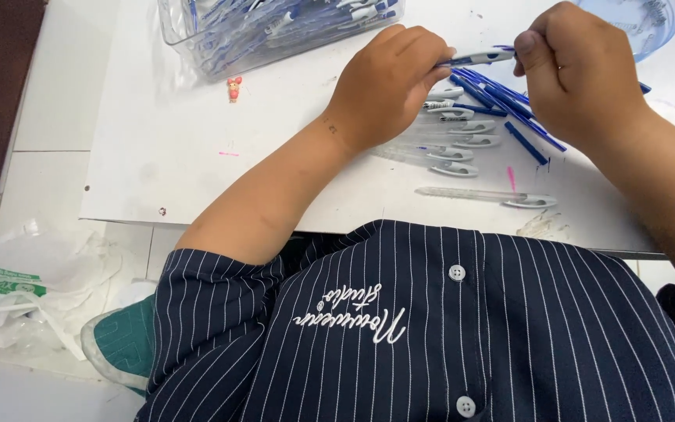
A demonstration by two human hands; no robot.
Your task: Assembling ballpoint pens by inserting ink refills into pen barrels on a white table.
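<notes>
Pen (480, 57) held level between both hands above a white board (166, 156), over a scatter of parts. Left hand (388, 82) is curled, fingers closed around the pen's clear barrel end. Right hand (576, 70) is closed on the opposite end, thumb and fingers pinching it; the exact grip point is hidden behind the knuckles. Beneath the hands lie clear barrels (455, 133) with white clips in a rough row, and just beside them, under the right hand, a bunch of blue refills (501, 98). One barrel (486, 195) lies apart, nearer the body. A clear bin (275, 27) of blue-and-white pens stands at the board's far edge, left of the hands, with a small red figure (233, 87) just in front of it. A blue bowl (642, 23) sits at the far right. On the floor to the left: a plastic bag (17, 289) and a teal shoe (123, 344).
</notes>
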